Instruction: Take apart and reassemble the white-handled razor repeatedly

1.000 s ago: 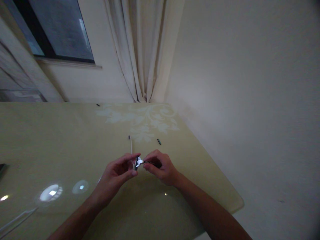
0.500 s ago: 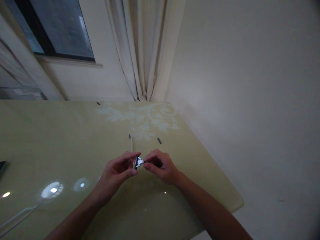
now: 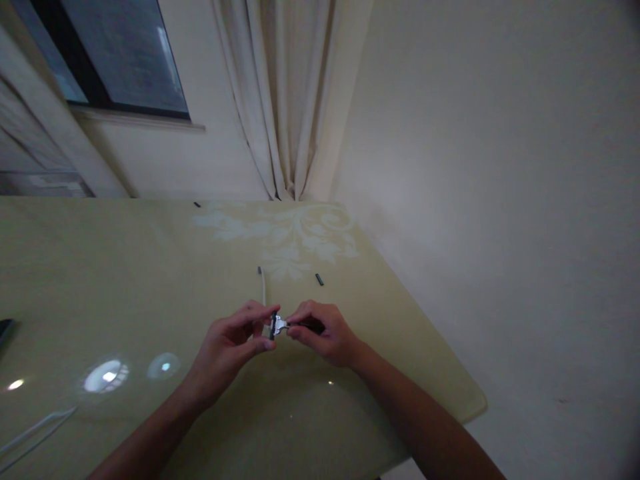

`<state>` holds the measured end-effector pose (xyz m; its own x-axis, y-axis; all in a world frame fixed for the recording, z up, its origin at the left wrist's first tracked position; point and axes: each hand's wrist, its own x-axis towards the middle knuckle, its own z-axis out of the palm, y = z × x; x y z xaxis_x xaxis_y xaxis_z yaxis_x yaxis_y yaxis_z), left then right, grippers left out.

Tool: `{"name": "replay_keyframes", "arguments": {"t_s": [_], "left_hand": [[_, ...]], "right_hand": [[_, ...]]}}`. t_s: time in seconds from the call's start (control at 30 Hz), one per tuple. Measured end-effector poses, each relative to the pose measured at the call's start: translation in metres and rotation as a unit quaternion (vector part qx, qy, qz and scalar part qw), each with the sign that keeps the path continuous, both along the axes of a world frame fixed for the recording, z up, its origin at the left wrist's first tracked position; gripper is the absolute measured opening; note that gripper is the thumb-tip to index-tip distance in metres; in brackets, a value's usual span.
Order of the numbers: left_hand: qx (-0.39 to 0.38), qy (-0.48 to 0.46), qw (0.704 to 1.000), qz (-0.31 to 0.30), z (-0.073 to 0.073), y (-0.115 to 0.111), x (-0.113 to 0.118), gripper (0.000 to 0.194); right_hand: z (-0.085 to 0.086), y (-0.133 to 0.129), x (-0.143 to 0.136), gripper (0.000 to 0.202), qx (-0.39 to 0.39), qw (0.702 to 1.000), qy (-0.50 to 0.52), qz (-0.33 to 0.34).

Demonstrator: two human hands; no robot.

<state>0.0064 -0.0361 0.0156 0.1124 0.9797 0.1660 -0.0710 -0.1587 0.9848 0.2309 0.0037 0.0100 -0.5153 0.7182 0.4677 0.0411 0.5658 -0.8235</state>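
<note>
Left hand (image 3: 225,347) pinched the razor cartridge (image 3: 273,325) by its ends; right hand (image 3: 327,335) gripped the handle (image 3: 314,327). Neither grip visibly shifted; cartridge stayed against the silver neck (image 3: 281,325).

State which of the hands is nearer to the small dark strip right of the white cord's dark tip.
Right. The right hand is directly below the dark strip in the picture; the left hand is farther off, below and leftward.

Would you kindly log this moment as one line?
left hand: pinching dark end of silver tool; right hand: holding its other end; beyond hands: small dark strip on table
</note>
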Motion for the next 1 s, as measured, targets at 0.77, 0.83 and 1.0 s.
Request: {"name": "replay_keyframes", "arguments": {"t_s": [0.77,0.83,1.0], "left_hand": [[0.062,0.036,0.997,-0.006,-0.0058,0.0029,-0.0044,0.041],[0.061,0.033,0.998,-0.006,-0.0063,0.0035,-0.0043,0.040],[0.057,0.038,0.998,-0.005,-0.0063,0.0038,-0.0049,0.039]], "right_hand": [[-0.0044,0.0003,-0.0039,0.023,-0.024,1.000,0.014,0.002],[-0.0015,0.0002,-0.0037,0.022,-0.024,1.000,0.008,0.001],[0.0037,0.0011,-0.0016,0.024,-0.030,0.999,0.001,-0.014]]}}
